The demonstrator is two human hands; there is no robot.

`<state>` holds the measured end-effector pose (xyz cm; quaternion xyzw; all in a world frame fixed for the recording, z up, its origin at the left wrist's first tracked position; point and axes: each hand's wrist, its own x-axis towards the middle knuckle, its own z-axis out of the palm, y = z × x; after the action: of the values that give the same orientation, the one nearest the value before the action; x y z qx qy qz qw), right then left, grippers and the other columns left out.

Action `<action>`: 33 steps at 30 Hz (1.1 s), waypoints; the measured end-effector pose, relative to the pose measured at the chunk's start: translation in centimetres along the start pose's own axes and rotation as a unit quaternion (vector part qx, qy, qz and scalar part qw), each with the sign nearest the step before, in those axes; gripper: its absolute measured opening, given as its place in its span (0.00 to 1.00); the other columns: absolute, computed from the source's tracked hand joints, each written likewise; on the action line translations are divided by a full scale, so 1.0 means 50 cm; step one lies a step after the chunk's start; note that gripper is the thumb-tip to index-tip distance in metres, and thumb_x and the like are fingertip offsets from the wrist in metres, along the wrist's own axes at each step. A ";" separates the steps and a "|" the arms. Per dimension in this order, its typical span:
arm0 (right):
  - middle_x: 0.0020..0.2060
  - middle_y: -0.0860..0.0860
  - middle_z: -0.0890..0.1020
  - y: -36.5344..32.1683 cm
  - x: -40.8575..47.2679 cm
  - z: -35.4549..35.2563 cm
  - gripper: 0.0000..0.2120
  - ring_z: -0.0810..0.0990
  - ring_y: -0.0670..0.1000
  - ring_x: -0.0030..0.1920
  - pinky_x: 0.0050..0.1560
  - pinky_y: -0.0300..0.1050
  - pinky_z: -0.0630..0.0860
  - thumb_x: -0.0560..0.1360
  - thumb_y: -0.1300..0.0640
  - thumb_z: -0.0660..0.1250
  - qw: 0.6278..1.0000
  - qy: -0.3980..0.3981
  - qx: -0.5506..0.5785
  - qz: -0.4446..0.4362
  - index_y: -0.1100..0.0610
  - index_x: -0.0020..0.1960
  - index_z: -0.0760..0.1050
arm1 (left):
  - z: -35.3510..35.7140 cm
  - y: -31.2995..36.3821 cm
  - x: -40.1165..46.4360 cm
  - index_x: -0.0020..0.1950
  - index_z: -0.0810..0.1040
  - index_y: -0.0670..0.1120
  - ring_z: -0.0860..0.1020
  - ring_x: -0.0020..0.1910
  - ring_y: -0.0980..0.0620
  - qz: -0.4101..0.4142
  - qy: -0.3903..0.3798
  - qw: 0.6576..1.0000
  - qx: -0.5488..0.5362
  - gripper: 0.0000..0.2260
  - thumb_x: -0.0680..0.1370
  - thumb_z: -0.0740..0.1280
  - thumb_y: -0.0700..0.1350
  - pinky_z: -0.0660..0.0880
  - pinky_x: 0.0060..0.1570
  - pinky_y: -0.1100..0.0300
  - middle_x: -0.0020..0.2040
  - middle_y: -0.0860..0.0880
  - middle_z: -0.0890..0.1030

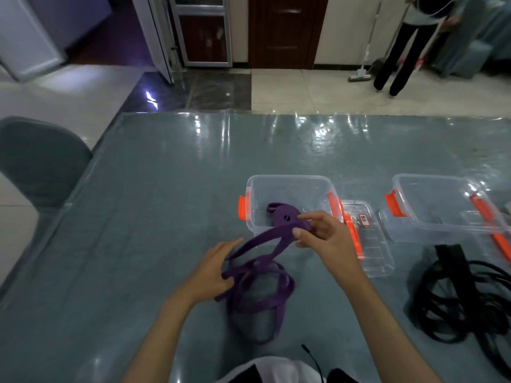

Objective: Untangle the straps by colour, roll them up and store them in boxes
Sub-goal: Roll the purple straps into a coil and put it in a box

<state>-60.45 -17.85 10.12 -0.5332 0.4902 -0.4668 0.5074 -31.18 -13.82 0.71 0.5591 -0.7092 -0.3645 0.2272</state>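
The purple strap (258, 275) lies in loose loops on the table (154, 189) before me, one end lifted to the near edge of a clear box (287, 189). My right hand (326, 239) pinches that rolled end between thumb and fingers. My left hand (213, 272) rests on the loops, fingers nearly straight. A lid (370, 244) lies beside the box, a second box (442, 205) farther right, black straps (459, 294) before it.
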 end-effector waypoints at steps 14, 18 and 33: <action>0.47 0.60 0.89 -0.162 -0.025 0.036 0.14 0.89 0.56 0.45 0.46 0.45 0.86 0.76 0.67 0.77 0.997 -0.045 0.043 -0.039 0.61 0.60 0.83 | -0.048 0.285 0.021 0.61 0.82 0.61 0.85 0.57 0.57 0.148 0.234 0.946 -0.168 0.19 0.76 0.80 0.44 0.79 0.61 0.64 0.57 0.61 0.86; 0.48 0.59 0.89 -0.176 -0.041 0.028 0.13 0.90 0.57 0.47 0.48 0.44 0.86 0.76 0.67 0.77 0.998 -0.047 0.026 -0.033 0.60 0.61 0.83 | -0.043 0.309 0.015 0.59 0.82 0.67 0.85 0.50 0.60 0.167 0.233 0.950 -0.127 0.19 0.76 0.80 0.46 0.77 0.53 0.71 0.55 0.66 0.85; 0.41 0.59 0.89 -0.189 -0.061 -0.005 0.06 0.89 0.56 0.41 0.43 0.45 0.86 0.76 0.66 0.76 1.000 0.011 0.020 0.010 0.57 0.49 0.88 | -0.028 0.358 0.016 0.60 0.81 0.63 0.86 0.51 0.58 0.170 0.215 0.948 -0.159 0.18 0.76 0.80 0.48 0.81 0.53 0.67 0.53 0.62 0.86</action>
<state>-60.47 -14.81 19.58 -0.5129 0.4911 -0.4776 0.5173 -41.62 -12.98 15.33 0.4519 -0.6607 -0.2995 0.5191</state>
